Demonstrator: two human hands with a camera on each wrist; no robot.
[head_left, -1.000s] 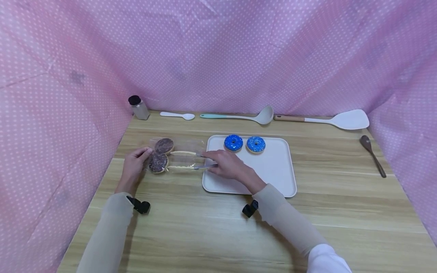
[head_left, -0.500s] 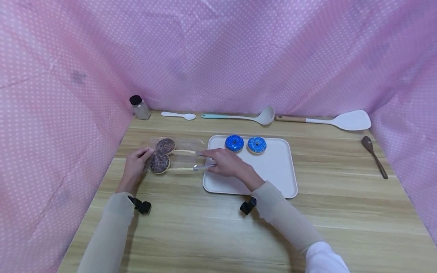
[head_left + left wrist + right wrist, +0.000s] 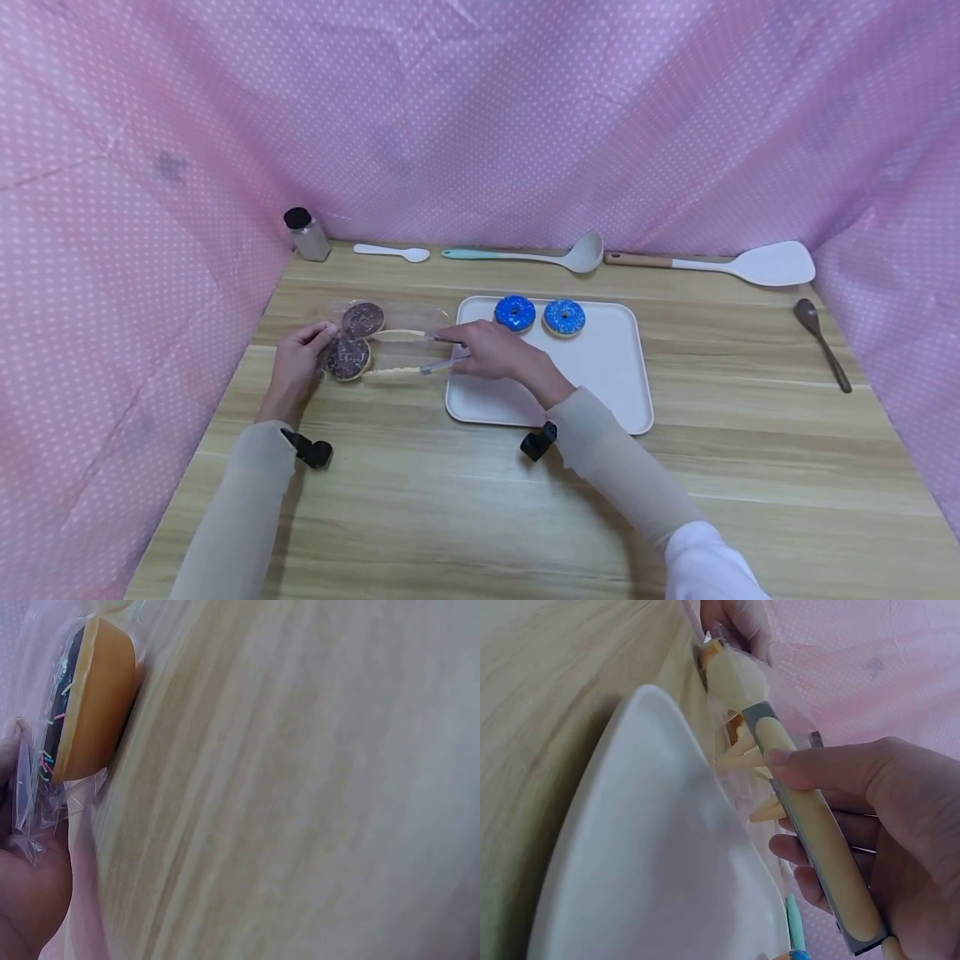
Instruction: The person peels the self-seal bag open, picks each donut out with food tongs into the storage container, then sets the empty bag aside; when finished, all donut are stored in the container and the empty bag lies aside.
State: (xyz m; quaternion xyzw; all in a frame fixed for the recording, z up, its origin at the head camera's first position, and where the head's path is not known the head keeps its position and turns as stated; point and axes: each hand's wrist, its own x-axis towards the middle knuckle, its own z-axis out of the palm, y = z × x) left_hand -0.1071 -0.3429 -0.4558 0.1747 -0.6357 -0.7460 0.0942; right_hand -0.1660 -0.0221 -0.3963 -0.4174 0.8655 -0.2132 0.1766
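Observation:
Two chocolate-iced doughnuts, one farther back (image 3: 363,317) and one nearer (image 3: 348,357), lie in a clear plastic bag (image 3: 420,317) on the table's left. My left hand (image 3: 294,371) pinches the bag's left end beside them. Coloured sprinkles and an orange-brown base show on a doughnut (image 3: 105,697) in the left wrist view. My right hand (image 3: 497,350) holds tongs (image 3: 825,855) with cream-coloured arms and grey edging. The tongs' two arms reach left into the bag, spread apart, their ends close to the doughnuts. Whether they touch the doughnuts is unclear.
A white tray (image 3: 585,383) under my right hand bears two blue-iced doughnuts, one darker (image 3: 514,325) and one lighter (image 3: 565,327). Along the back lie a jar (image 3: 309,240), white spoon (image 3: 390,251), ladle (image 3: 581,252) and white turner (image 3: 772,264). A brown spoon (image 3: 821,342) lies right.
My right wrist has shifted slightly left and away from me, still holding the tongs. My left hand and the bagged doughnuts stay nearly in place.

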